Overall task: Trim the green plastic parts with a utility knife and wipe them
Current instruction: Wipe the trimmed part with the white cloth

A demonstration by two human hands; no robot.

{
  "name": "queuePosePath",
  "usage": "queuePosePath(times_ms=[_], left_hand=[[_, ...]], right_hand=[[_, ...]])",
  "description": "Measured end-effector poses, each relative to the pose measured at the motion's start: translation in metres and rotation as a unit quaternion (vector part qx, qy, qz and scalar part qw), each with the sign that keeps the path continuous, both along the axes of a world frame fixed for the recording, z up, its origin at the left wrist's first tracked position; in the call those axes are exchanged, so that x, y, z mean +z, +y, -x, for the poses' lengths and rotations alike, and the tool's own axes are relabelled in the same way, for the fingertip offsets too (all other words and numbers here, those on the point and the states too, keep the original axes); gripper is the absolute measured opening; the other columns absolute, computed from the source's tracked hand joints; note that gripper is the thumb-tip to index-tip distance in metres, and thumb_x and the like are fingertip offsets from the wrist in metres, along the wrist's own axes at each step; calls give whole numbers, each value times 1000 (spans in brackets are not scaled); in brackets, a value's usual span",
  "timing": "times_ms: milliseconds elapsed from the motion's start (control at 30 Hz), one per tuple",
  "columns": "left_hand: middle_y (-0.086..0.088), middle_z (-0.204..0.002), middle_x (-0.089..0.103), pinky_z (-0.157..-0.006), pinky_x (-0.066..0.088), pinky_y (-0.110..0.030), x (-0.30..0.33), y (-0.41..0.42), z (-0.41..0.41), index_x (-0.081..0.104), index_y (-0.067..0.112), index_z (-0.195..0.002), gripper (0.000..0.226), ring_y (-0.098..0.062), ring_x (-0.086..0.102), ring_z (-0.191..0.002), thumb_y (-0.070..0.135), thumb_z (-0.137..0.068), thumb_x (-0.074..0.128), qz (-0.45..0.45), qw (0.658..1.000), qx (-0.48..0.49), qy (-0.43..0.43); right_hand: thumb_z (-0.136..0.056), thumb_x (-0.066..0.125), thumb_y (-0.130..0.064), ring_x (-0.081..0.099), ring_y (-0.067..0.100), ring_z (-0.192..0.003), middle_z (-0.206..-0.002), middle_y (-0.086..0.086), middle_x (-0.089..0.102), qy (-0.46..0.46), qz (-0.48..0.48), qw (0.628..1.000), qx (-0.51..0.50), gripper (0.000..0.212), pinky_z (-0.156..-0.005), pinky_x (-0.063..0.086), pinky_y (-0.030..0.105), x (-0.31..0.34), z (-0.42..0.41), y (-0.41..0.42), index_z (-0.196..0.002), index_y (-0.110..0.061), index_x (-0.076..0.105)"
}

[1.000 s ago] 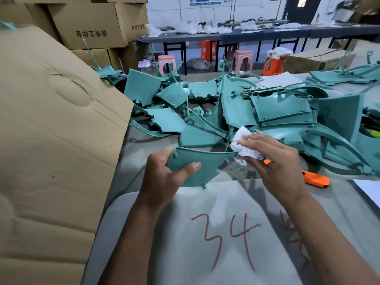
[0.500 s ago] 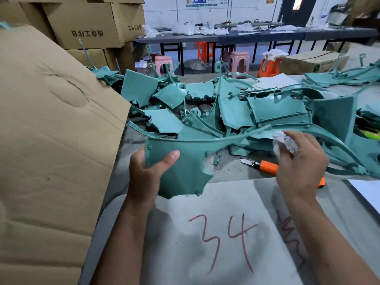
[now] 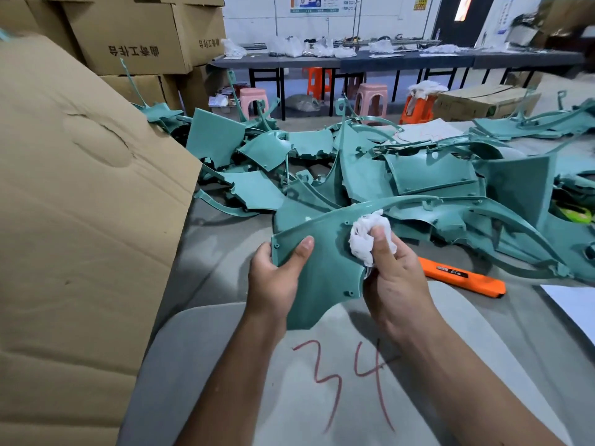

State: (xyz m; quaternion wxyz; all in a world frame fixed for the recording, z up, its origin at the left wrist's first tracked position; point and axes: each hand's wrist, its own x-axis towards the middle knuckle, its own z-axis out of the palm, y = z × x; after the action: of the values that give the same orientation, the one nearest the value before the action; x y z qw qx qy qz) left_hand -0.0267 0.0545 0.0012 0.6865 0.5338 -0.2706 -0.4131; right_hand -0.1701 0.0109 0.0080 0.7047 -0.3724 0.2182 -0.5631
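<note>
Nearest the camera: grey mat [image 3: 225,365] marked "34" in red, lying on the grey table [image 3: 225,252].

Above the mat: 1 green plastic part [image 3: 325,262], held up off the surface between both hands. Its long axis runs from the lower left up to the right, tapering into a thin curved arm.

Left hand [image 3: 277,281]: grips the part's left edge, thumb across the face, fingers behind.

Right hand [image 3: 392,284]: closed round a wad of white cloth [image 3: 367,233], thumb pressing it against the part's upper right face. This hand is the nearer to the unwiped arm; wiping likely proceeds rightward along it.

Just right of the hands: orange utility knife [image 3: 463,278], lying on the table, untouched.

Beyond: pile of green parts [image 3: 418,175].

Left side: cardboard sheet [image 3: 80,204]; stacked cartons [image 3: 135,37] behind.
</note>
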Motion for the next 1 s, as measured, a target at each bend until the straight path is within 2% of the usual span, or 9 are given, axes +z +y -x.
queuePosePath(times_ms=[100, 333, 433, 500, 567, 633, 733, 867, 1000], left_hand=[[-6, -101, 79, -69, 61, -36, 1, 2, -6, 70, 11, -107, 30, -26, 76, -92, 30, -86, 80, 5, 1000, -26, -1], [-8, -103, 78, -70, 61, -36, 8, 2, -9, 72, 12, -108, 42, -28, 76, -93, 38, -76, 82, 1, 999, -52, -9], [-13, -105, 77, -72, 61, -39, 6, 6, -20, 72, 8, -109, 46, -33, 75, -95, 37, -75, 81, 5, 998, -57, 12], [-15, -104, 77, -70, 60, -36, 5, 7, -18, 71, 6, -110, 49, -34, 75, -94, 38, -74, 81, 2, 998, -63, 17], [-16, -105, 77, -70, 60, -36, 5, 7, -15, 71, 5, -111, 51, -34, 75, -95, 38, -74, 82, 2, 997, -68, 23], [-16, -107, 76, -72, 60, -37, 6, 7, -16, 71, 5, -112, 51, -35, 75, -97, 38, -74, 82, 5, 996, -79, 36], [-12, -104, 78, -69, 61, -35, 7, 7, -12, 72, 8, -110, 49, -31, 76, -93, 38, -72, 83, -6, 996, -84, 34], [-2, -103, 79, -76, 62, -40, 6, 1, 6, 71, 18, -110, 38, -24, 76, -93, 38, -79, 84, -21, 996, -86, -14], [-3, -105, 78, -78, 62, -42, 5, 0, -2, 71, 18, -111, 38, -27, 76, -95, 38, -81, 83, -5, 998, -66, -16]], right_hand=[[-87, 70, -21, 77, 26, -92, -109, 20, 77, -6, -13, 1000, 8, 26, -77, 62, 32, 5, 6, -1, -105, -3, 76], [-76, 73, -14, 75, 21, -73, -90, 15, 76, -17, -83, 994, -63, 24, -64, 63, 35, 18, 22, -13, -96, -2, 70], [-79, 72, -17, 72, 21, -96, -100, 8, 74, -56, -121, 985, -111, 19, -92, 58, 48, 21, 45, -32, -96, -9, 70], [-91, 69, -14, 69, 17, -93, -96, 3, 71, -78, -137, 984, -86, 2, -99, 52, 47, 16, 47, -37, -91, -15, 70], [-105, 58, -11, 65, 11, -81, -88, -2, 68, -94, -138, 984, -69, 31, -106, 47, 45, 10, 43, -40, -78, -21, 70], [-107, 56, -13, 67, 11, -81, -86, -4, 72, -123, -147, 979, -74, 36, -112, 42, 45, 11, 41, -40, -76, -22, 74], [-103, 60, -15, 69, 13, -91, -99, 2, 76, -152, -138, 976, -74, 11, -98, 54, 35, 13, 37, -35, -101, -11, 70], [-84, 69, -20, 76, 19, -82, -97, 11, 79, -88, -102, 990, -43, 23, -71, 63, 34, 10, 17, -10, -103, -7, 71], [-86, 71, -18, 77, 29, -90, -108, 19, 77, -16, -68, 997, 42, 17, -78, 62, 40, 8, 9, 3, -98, -9, 79]])
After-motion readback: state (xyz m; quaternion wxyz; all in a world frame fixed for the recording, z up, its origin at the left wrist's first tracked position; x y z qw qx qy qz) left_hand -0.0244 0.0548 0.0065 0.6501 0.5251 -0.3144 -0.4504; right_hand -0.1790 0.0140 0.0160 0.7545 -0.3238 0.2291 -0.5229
